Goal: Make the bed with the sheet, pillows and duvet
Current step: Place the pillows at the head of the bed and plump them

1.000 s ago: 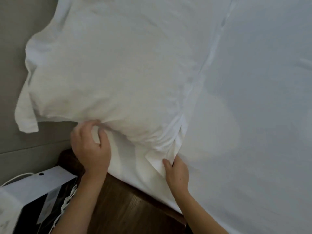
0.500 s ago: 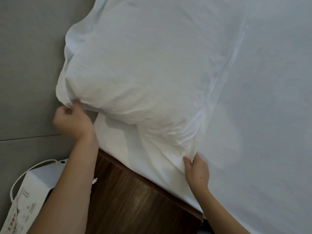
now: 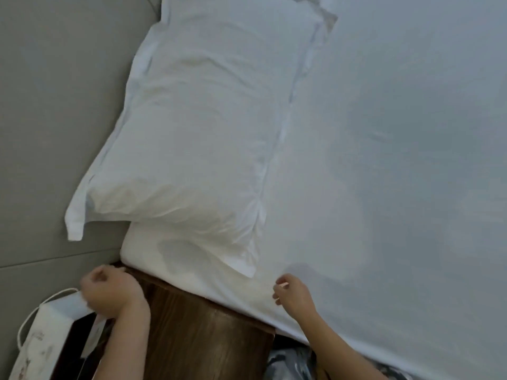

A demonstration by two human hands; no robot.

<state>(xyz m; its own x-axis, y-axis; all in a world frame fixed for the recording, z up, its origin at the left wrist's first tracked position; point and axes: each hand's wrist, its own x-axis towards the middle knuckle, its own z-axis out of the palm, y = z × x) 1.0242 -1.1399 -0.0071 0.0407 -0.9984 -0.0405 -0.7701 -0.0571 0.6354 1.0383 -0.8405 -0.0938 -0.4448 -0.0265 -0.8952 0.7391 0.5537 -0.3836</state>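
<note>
Head view: the pillow (image 3: 203, 133) lies flat on the sheet (image 3: 397, 160) at the bed's head end, its long side along the grey headboard (image 3: 55, 105). Its near-left corner flap hangs past the mattress edge against the headboard, and its near-right corner lies close to the bed's near edge. A second pillow's corner seems to show at the top edge, though I cannot tell for sure. No duvet is in sight.

The left hand (image 3: 109, 293) hovers off the bed, above the near-left corner and the wooden nightstand (image 3: 205, 338), fingers loosely curled and holding nothing. The right hand (image 3: 292, 294) sits at the bed's near edge, just beside the pillow's near-right corner, fingers loosely bent; it appears empty, and whether its fingertips touch the sheet is unclear. A white paper bag (image 3: 46, 338) with cord handles stands on the nightstand under the left forearm.

Risks, as I judge them: the pillow sits close to the near edge with one flap overhanging, so a tug on the sheet or a careless throw of the duvet could drag it off or skew it. The left forearm could also knock the bag over.
</note>
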